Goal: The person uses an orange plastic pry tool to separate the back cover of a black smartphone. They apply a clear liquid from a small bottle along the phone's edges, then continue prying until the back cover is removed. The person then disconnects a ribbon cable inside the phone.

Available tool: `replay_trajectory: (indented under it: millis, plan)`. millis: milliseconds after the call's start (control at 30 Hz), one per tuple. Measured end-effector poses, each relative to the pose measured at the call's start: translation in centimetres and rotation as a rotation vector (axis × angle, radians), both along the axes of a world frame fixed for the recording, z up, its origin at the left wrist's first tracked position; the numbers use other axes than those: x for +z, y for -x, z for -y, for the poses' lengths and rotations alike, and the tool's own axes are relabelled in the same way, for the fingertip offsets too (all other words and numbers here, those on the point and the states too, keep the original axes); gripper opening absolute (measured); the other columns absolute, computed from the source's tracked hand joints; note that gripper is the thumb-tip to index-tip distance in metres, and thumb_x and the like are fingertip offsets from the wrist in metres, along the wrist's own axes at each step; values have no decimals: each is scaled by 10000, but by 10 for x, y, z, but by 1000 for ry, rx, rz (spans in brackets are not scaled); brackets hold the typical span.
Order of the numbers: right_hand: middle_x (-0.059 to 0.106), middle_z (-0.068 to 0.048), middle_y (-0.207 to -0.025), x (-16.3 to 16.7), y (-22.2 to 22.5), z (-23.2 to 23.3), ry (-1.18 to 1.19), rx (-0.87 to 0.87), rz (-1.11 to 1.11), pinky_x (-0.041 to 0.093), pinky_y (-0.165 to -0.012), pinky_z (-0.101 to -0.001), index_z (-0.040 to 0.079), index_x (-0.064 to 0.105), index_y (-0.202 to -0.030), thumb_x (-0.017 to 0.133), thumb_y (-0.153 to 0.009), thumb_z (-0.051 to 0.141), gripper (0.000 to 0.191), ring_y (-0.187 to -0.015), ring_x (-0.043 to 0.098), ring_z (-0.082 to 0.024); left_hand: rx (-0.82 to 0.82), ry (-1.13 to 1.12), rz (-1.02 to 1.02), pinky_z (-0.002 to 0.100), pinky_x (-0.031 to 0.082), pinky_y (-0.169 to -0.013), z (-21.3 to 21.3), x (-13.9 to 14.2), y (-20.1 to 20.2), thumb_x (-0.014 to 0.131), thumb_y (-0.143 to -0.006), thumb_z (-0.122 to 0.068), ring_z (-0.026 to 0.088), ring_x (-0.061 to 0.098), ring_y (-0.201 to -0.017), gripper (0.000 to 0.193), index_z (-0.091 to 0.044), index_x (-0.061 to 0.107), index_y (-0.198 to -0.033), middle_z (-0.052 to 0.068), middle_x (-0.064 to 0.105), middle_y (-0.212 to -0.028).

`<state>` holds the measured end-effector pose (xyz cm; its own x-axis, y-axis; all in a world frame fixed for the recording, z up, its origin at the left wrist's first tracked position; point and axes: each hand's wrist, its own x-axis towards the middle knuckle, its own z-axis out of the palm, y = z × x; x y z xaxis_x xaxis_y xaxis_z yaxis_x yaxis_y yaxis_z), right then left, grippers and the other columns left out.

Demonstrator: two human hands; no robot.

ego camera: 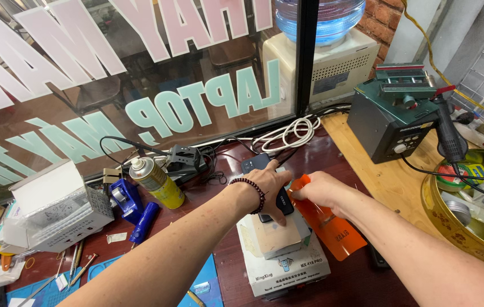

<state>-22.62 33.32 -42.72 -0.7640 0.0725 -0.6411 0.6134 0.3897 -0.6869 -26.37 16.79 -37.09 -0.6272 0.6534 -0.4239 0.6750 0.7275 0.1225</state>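
My left hand [270, 185], with a dark bead bracelet on the wrist, presses down on a dark phone [283, 202] that lies on a small white box-shaped machine [287, 264] with a tan top pad. My right hand [322, 190] grips the upper edge of an orange plastic sheet [336, 230] that lies tilted beside the phone and over the machine's right side. The two hands are close together, almost touching. The phone's lower end is hidden under my left hand.
A yellow spray can [156, 182], a blue tape dispenser [125, 196] and a white open box [57, 207] stand at the left. A dark green rework station [392, 113] with a handpiece stands at right, next to a gold tray [452, 222] of tape rolls. White cable [290, 132] lies coiled by the window.
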Motion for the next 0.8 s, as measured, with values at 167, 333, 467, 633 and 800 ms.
replay_trajectory:
  millis: [167,333,467,633,800]
  plan:
    - [732,-95,-1004,-8,4,-10,-17,-126,-121,529,-776,-433,85,731,-1097,668,-955,229,211,-863,664,-212,-26,-29,2,443,600,-892,1,-5,5,973,-486,-466,424,678,-1091,1012,-156,541,-1348,203,477,-1386]
    - [707,-132,-1021,0,5,-31,271,-170,-111,600,-697,-468,82,639,-1188,584,-920,179,291,-836,721,-241,-68,-48,-7,431,581,-923,1,-12,9,971,-480,-473,412,678,-1095,1008,-129,549,-1328,207,498,-1364]
    - [690,-104,-1060,9,1,-32,352,-133,2,555,-741,-402,147,621,-1311,533,-964,467,480,-872,676,-212,-79,-35,-5,426,573,-941,-3,-13,12,973,-481,-486,404,672,-1107,1039,-125,540,-1354,215,489,-1378]
    - [689,-118,-1034,12,-8,-29,520,-189,17,538,-800,-418,190,615,-1393,322,-943,724,757,-893,644,-229,-16,-4,17,434,568,-941,-3,-12,12,975,-485,-480,399,654,-1130,1082,-165,510,-1411,202,452,-1429]
    - [636,-94,-1041,4,-12,-23,403,-143,-20,523,-795,-422,293,558,-1440,239,-936,784,772,-937,635,-226,133,-337,-57,423,594,-948,-9,-13,17,838,-749,-389,354,705,-1140,723,-118,614,-1380,214,645,-1326]
